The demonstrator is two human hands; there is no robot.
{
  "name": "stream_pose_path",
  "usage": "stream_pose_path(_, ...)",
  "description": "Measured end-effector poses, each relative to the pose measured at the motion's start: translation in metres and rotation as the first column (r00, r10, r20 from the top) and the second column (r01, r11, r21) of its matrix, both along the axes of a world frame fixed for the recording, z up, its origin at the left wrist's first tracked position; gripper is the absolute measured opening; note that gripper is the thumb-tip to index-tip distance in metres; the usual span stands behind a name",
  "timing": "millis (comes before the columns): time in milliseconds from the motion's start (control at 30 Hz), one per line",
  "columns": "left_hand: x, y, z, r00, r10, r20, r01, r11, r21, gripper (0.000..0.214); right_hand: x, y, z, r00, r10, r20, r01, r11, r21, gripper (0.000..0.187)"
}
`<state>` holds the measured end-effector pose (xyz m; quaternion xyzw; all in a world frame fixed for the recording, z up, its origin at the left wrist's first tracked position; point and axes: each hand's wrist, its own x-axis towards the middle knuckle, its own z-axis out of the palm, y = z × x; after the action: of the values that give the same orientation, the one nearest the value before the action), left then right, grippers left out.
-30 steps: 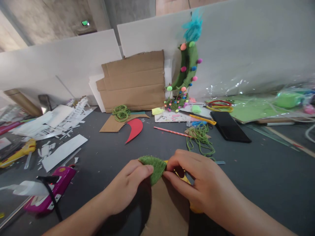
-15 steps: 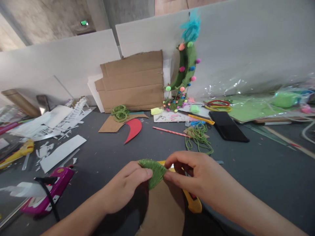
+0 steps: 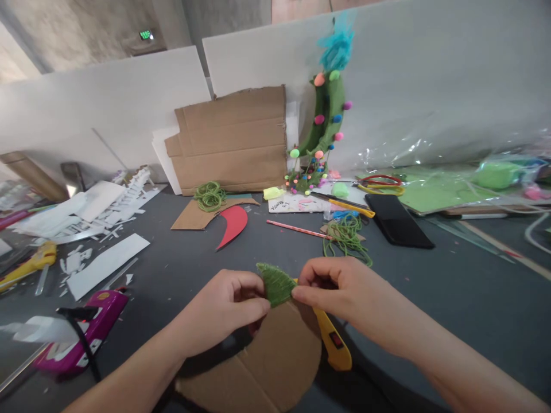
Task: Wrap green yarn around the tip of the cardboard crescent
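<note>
A brown cardboard shape (image 3: 275, 361) with a curved outline is held up before me, its pointed tip covered in green yarn (image 3: 278, 284). My left hand (image 3: 228, 310) is closed on the left edge of the cardboard, just below the wrapped tip, with thumb in front and fingers partly hidden behind. On the other side, my right hand (image 3: 340, 289) pinches thumb and forefinger together at the lower right corner of the green wrapping; any strand between them is too small to make out. A yellow glue gun (image 3: 336, 341) lies beneath, partly covered by the cardboard and my right hand.
Ahead lie a red paper crescent (image 3: 233, 225), green yarn bundles (image 3: 210, 197), a striped stick (image 3: 297, 229), a yellow cutter (image 3: 353, 207) and a black phone (image 3: 398, 221). A magenta power strip (image 3: 97, 327) sits left. A pompom-decorated green crescent (image 3: 338, 97) stands behind.
The cardboard has turned, so more of its broad face shows and the green tip sits slightly higher and right. My left hand's grip has shifted from over the yarn to the cardboard's edge.
</note>
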<state>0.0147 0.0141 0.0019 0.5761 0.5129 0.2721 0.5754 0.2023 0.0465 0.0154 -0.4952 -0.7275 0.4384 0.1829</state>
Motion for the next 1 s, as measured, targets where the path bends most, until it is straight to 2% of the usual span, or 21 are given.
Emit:
stream_pose_path(233, 0.0005, -0.0016, -0.0026, 1.0, 0.015, -0.023, -0.016, 0.998, -0.058, 0.011, -0.0016, -0.0009, -0.0036, 1.0, 0.015, -0.016, -0.015, 1.0, -0.026, 0.017)
stream_pose_path(400, 0.0006, -0.0027, -0.0036, 0.999, 0.031, -0.024, -0.032, 0.999, -0.035, 0.012, -0.0041, -0.0007, -0.0054, 0.999, 0.027, -0.017, -0.028, 0.999, -0.036, 0.018)
stream_pose_path(600, 0.0004, -0.0016, -0.0042, 1.0, 0.031, 0.002, -0.03, 0.996, -0.082, 0.013, -0.0051, -0.0035, -0.0041, 1.0, 0.016, -0.016, -0.016, 0.999, -0.046, 0.018)
stream_pose_path(1000, 0.0035, 0.0019, -0.0058, 0.995, 0.051, 0.09, -0.043, 0.995, -0.086, 0.01, -0.0071, -0.0043, -0.0054, 1.0, -0.006, 0.015, 0.007, 0.999, -0.04, 0.017)
